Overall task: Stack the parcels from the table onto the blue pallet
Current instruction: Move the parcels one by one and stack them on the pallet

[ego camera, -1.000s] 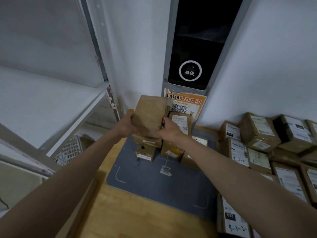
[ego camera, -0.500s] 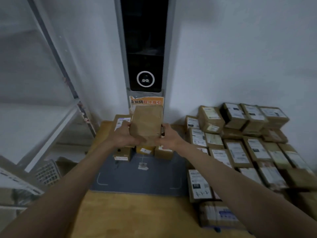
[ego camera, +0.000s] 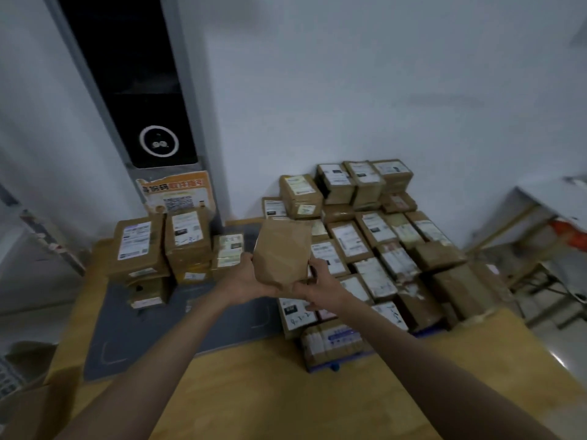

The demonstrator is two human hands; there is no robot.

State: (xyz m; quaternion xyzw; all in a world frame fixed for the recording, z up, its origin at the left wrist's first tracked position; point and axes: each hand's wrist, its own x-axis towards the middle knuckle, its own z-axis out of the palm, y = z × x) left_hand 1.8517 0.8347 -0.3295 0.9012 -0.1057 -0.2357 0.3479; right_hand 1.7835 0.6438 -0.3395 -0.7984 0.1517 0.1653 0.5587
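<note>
Step in hand, by judgement: transfer of one parcel from table to pallet, mid-carry. Plain brown parcel (ego camera: pixel 282 252) held upright in the air, above the seam between the wooden table (ego camera: pixel 254 392) and the stacked load at right. Left hand (ego camera: pixel 243 279) wrapped round the parcel's lower left edge; right hand (ego camera: pixel 320 289) cupped under its lower right corner, fingers curled against the side. Both hands grasping, neither released.

Blue pallet (ego camera: pixel 333 367) visible only as a thin blue edge under the nearest boxes; stacked parcels (ego camera: pixel 365 249) already covering it in tight rows up to the wall. Remaining parcels on the table (ego camera: pixel 165 246) clustered at the far left, on a grey mat (ego camera: pixel 152 325), below the dark kiosk (ego camera: pixel 139 100).

Next move, by judgement: carry rightward and down onto a flat, supported spot on the stack; top layer uneven, so a level seat between neighbours called for, with release only once the base rests.

Writing: no label visible on the held parcel's facing side. White shipping labels on most other boxes, print too small to read. Handwritten figures on the near front box (ego camera: pixel 293 315), not clearly legible. Orange notice (ego camera: pixel 173 193) beneath the kiosk bearing Chinese characters and a QR code; wording not made out.
</note>
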